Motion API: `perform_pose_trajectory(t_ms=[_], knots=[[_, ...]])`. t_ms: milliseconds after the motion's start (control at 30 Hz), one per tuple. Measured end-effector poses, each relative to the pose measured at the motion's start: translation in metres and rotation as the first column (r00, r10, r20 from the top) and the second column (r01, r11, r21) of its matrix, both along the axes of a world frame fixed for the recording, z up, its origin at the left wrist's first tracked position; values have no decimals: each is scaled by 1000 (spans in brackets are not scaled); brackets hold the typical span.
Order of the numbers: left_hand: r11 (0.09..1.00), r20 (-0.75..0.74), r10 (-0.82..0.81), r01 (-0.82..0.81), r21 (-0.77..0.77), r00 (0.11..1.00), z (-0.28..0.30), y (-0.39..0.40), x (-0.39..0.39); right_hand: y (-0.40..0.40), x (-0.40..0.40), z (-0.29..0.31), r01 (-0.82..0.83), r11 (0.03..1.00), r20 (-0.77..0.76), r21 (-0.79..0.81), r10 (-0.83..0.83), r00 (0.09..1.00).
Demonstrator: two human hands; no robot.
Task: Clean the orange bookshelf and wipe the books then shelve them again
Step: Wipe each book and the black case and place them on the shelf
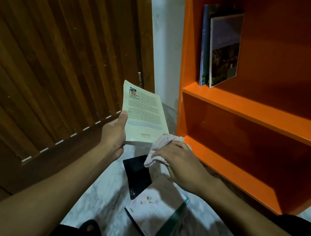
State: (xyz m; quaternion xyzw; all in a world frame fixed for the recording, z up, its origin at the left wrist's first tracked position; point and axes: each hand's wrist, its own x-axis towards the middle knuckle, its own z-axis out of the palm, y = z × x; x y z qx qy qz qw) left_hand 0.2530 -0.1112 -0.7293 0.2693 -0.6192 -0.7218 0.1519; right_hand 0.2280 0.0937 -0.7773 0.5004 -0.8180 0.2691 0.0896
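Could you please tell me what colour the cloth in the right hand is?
Pale pink-white cloth, bunched in the right hand; head view.

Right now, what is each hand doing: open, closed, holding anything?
Left hand: closed on the pale yellow book, gripping its lower left edge.
Right hand: closed on the pink cloth, at the book's lower right corner.

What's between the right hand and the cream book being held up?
Only the pink cloth: the right hand grips it against the lower corner of the cream book, as the head view shows.
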Motion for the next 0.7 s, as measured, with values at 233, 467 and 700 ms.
perform_pose_trajectory(t_ms=[233,467,700], knots=[[1000,-51,30,-30,-1,998,7,-4,3,16,-32,-22,280,955,300,101,-297,907],[992,-60,-120,122,37,991,3,5,15,2,-31,0,755,653,952,-59,265,-155],[933,39,-358,359,0,933,-2,30,26,6,-27,14,664,691,865,-285,484,-132]])
